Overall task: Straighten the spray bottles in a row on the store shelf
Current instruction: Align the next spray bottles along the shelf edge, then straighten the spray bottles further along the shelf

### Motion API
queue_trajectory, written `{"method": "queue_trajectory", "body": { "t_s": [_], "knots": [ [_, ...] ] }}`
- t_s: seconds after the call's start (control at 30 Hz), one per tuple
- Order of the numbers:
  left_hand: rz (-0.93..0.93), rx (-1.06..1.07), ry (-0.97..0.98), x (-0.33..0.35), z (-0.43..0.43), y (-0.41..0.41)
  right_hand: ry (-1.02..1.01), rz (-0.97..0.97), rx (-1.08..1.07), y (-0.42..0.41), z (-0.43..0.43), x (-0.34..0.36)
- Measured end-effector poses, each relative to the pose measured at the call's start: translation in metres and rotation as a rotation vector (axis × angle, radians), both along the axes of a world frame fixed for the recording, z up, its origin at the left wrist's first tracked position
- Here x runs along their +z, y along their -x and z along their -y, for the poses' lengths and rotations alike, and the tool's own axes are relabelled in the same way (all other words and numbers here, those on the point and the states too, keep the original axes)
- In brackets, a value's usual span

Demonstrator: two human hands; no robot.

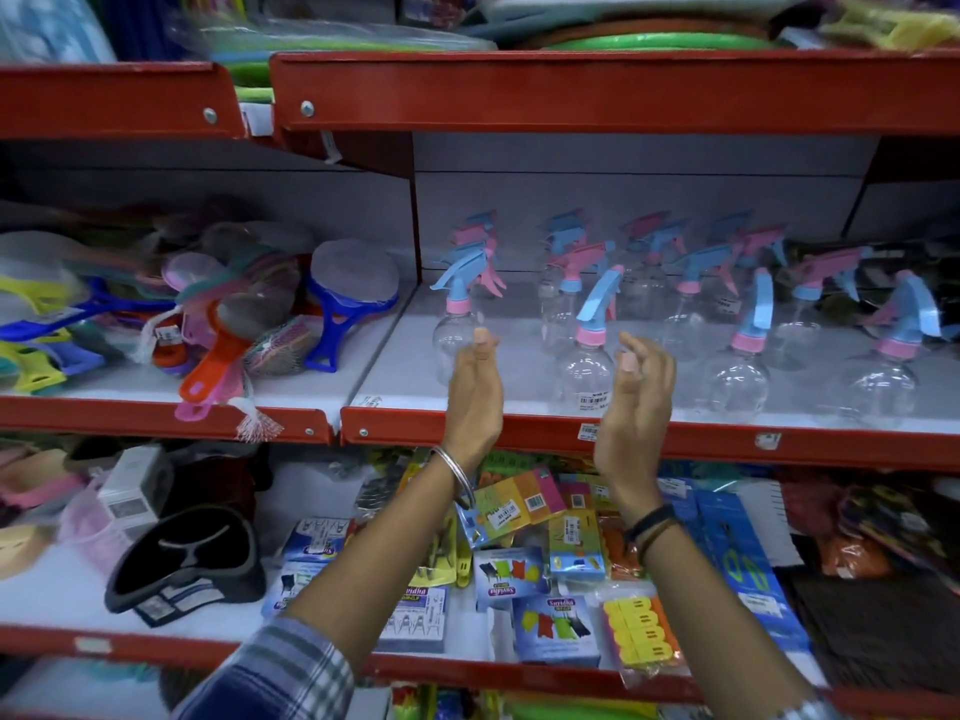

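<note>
Several clear spray bottles with pink and blue trigger heads stand on the white shelf (405, 376) with a red front lip. One bottle (587, 366) stands at the front between my hands, with a price sticker low on it. My left hand (474, 392) is raised at the shelf edge, partly covering the leftmost front bottle (453, 330); I cannot tell if it touches it. My right hand (635, 407) is just right of the middle bottle, fingers loosely curled, holding nothing. More bottles (740, 366) (883, 381) stand to the right, their heads turned different ways.
A red upper shelf (597, 90) overhangs the bottles. To the left lie netted plastic scoops and sieves (343, 298). Below, a shelf holds packets of clothes pegs (550, 626) and a black tray (187, 558).
</note>
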State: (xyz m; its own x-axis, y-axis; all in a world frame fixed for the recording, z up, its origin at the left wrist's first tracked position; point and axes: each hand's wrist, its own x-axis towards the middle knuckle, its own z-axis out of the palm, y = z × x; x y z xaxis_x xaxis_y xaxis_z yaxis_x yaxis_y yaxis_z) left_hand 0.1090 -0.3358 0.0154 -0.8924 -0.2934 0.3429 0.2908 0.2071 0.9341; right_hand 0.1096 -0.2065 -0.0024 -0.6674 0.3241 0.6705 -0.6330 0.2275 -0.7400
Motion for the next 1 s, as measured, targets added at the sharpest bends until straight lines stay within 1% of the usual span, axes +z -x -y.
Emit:
{"method": "queue_trajectory", "body": {
  "t_s": [0.07,0.13,0.2,0.27,0.37,0.43,0.53,0.6,0.7,0.87,1.0],
  "knots": [
    [-0.027,0.095,-0.070,0.005,0.017,0.003,-0.039,-0.059,0.105,-0.002,0.020,-0.001],
    [0.030,0.108,-0.088,0.008,0.036,0.011,-0.114,0.010,0.246,0.001,0.044,0.006],
    [0.106,0.087,-0.060,0.013,0.051,0.018,-0.217,0.168,0.348,0.011,0.067,0.016],
    [0.148,0.020,-0.023,0.017,0.062,0.021,-0.282,0.340,0.396,0.027,0.088,0.026],
    [0.133,-0.075,0.000,0.023,0.066,0.015,-0.248,0.573,0.437,0.053,0.107,0.038],
    [0.165,-0.122,0.023,0.024,0.069,0.014,-0.231,0.651,0.457,0.064,0.112,0.039],
    [0.221,-0.162,0.102,0.023,0.077,0.016,-0.219,0.665,0.476,0.070,0.113,0.034],
    [0.246,-0.156,0.110,0.022,0.080,0.015,-0.198,0.672,0.465,0.069,0.110,0.031],
    [0.248,-0.162,0.093,0.021,0.085,0.010,-0.192,0.679,0.465,0.062,0.105,0.029],
    [0.276,-0.176,0.133,0.014,0.092,-0.001,-0.215,0.640,0.500,0.044,0.099,0.024],
    [0.242,-0.173,0.134,0.013,0.091,-0.010,-0.231,0.650,0.505,0.031,0.096,0.022]
  ]
}}
